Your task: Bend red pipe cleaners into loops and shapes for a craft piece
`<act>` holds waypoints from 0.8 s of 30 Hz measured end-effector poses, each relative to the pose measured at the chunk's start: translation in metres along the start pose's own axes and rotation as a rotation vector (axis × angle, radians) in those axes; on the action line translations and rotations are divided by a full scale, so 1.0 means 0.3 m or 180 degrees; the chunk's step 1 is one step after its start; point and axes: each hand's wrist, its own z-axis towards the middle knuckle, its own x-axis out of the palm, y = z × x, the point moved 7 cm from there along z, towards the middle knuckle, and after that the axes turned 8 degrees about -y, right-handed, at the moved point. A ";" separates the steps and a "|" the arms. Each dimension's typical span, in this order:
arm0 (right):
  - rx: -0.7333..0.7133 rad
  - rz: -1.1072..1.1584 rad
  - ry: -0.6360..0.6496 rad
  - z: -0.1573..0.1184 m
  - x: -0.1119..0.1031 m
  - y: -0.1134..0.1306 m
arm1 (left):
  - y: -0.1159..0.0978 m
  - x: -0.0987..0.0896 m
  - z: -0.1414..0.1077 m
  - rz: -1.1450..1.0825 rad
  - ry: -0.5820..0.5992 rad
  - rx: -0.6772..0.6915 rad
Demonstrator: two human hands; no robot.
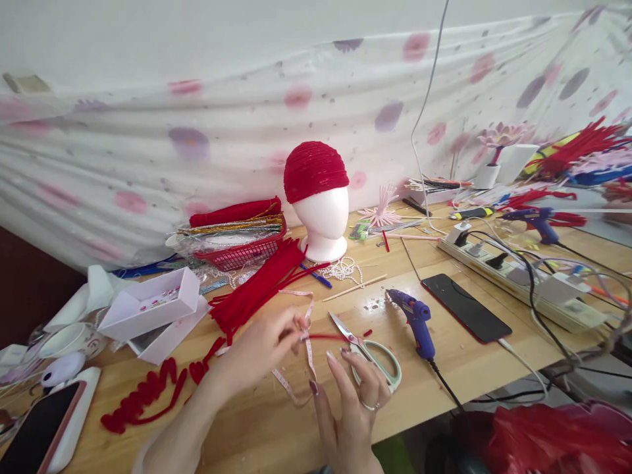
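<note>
My left hand (269,342) is closed in a pinch over the table, with a pink-white measuring tape (310,355) and one end of a red pipe cleaner (328,337) at its fingertips. That pipe cleaner stretches right toward the scissors. My right hand (353,401) is nearer the table's front edge, fingers apart, its thumb close to the tape; it holds nothing I can see. Just behind it lie scissors with pale green handles (392,359), blades partly apart. A small red offcut (367,333) is beside them. Coiled red pipe cleaners (143,398) lie left of my left forearm.
A white foam head (323,220) wears a red wrapped cap (316,171). Red pipe cleaners (261,283) lie bundled before a red basket (247,250). To the right are a blue glue gun (417,319), a phone (464,306) and a power strip (518,276) with trailing cables.
</note>
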 end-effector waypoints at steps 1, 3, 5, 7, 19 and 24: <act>-0.0024 -0.0161 0.0154 0.012 0.013 0.005 | 0.018 0.018 -0.061 -0.0181 0.0029 -0.0164; -0.0003 -0.0268 0.0519 0.032 0.045 0.012 | 0.059 0.057 -0.162 -0.0574 -0.0029 -0.0454; 0.0004 -0.0147 0.0796 0.040 0.071 0.025 | 0.109 0.084 -0.231 -0.0846 -0.0270 -0.0655; 0.0009 0.0008 0.0970 0.034 0.090 0.040 | 0.163 0.095 -0.275 -0.1093 -0.0574 -0.0754; -0.0304 0.0459 0.0926 -0.036 0.145 0.198 | 0.343 -0.024 -0.414 -0.1997 -0.2415 -0.1336; -0.0456 0.0409 0.1082 -0.027 0.153 0.226 | 0.349 -0.035 -0.426 -0.2361 -0.2396 -0.1211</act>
